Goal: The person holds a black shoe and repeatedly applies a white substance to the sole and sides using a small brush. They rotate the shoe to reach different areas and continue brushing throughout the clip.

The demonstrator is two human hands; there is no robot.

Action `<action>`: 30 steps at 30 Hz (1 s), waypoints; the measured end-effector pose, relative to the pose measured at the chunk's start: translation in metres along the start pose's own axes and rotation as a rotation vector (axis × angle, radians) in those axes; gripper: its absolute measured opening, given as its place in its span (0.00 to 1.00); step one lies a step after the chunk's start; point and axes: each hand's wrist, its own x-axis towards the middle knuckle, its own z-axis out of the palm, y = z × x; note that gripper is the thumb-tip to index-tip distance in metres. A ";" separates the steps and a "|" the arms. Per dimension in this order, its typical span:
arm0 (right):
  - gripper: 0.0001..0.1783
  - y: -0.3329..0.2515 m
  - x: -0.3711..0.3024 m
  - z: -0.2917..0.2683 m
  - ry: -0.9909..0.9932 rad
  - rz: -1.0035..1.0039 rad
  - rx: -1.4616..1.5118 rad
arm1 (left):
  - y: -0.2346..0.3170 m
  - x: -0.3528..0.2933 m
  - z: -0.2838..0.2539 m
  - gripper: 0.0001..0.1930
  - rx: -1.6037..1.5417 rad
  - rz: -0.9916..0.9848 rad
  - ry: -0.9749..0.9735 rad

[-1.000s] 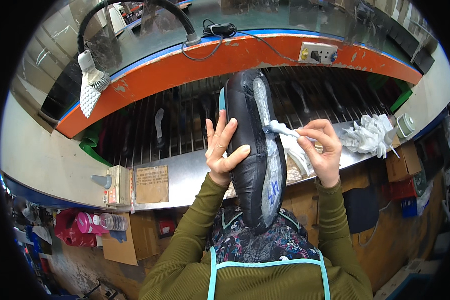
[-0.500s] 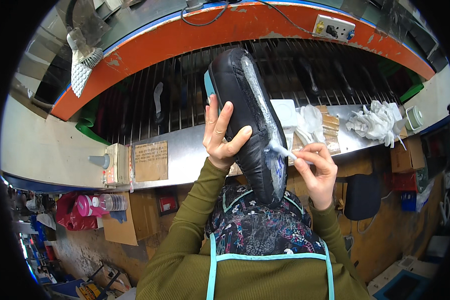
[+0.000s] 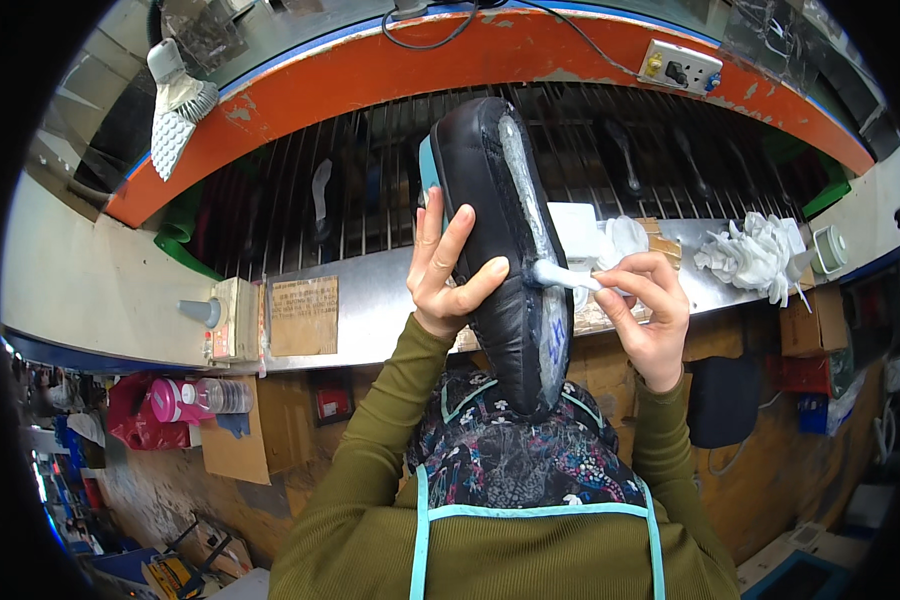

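A black padded shoe upper [image 3: 475, 180] on a last stands on end before me, its lower end against my flowered apron. Its underside faces right and shows a pale grey, shiny strip with blue marks near the lower end. My left hand [image 3: 448, 265] grips the upper from the left, thumb across its side. In my right hand [image 3: 652, 310], a slim white stick-like applicator [image 3: 568, 277] is pinched between thumb and fingers. Its whitish tip touches the edge of the underside about halfway along; I cannot tell whether it is a brush or a swab.
Behind the shoe runs a rack of metal rollers [image 3: 370, 215] under an orange arched panel [image 3: 300, 125]. Crumpled white gloves or cloths [image 3: 755, 258] lie right on the metal ledge; a cardboard piece [image 3: 305, 316] lies left. A lamp [image 3: 178, 105] hangs upper left.
The applicator's tip has moved slightly up the shoe's edge and its stick has turned more level. My right hand has shifted a little right; my left hand keeps its grip.
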 end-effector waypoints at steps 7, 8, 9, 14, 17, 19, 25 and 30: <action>0.10 0.002 -0.010 0.001 -0.102 -0.016 0.078 | -0.003 0.000 -0.001 0.17 0.001 -0.044 0.026; 0.10 0.001 -0.012 0.002 -0.109 -0.015 0.082 | -0.004 0.000 -0.001 0.17 0.001 -0.054 0.035; 0.10 0.001 -0.013 0.003 -0.108 -0.018 0.092 | -0.004 0.000 -0.001 0.17 0.001 -0.060 0.035; 0.10 -0.005 -0.022 0.003 -0.116 -0.002 0.083 | -0.007 -0.001 -0.002 0.17 -0.007 -0.089 0.034; 0.10 -0.008 -0.027 0.002 -0.127 0.002 0.052 | -0.008 -0.001 -0.002 0.19 -0.024 -0.108 0.043; 0.10 -0.009 -0.029 -0.001 -0.151 -0.021 -0.013 | -0.007 -0.002 -0.001 0.20 -0.031 -0.128 0.046; 0.08 0.004 -0.018 0.010 0.017 0.169 0.163 | -0.004 0.001 0.001 0.22 -0.099 -0.208 0.036; 0.08 0.005 -0.029 0.020 -0.011 0.316 0.313 | -0.003 0.000 0.002 0.23 -0.073 -0.296 -0.017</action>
